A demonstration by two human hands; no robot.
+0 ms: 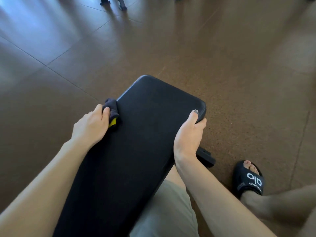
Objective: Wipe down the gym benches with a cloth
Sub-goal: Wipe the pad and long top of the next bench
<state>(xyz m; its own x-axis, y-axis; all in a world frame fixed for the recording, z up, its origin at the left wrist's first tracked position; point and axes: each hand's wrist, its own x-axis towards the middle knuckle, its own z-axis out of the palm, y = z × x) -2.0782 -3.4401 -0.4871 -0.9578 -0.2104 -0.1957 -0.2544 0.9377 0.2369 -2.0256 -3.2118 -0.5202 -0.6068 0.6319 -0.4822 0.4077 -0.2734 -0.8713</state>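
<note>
Brown gym floor (222, 48) surrounds the black bench (136, 134), running lower left to upper centre. My left hand (90, 125) pinches the dark cloth (112, 109) against its left edge; my right hand (189, 135) clamps the right edge, nearer the far end

Near end of the desk (130, 151) cut off by the bottom edge. Most of the cloth (112, 109) hidden under the left hand (92, 125). Right hand (189, 135) fingers tucked under the desk's side, out of sight. Black legs (113, 2) at the top cut off and blurry.
</note>
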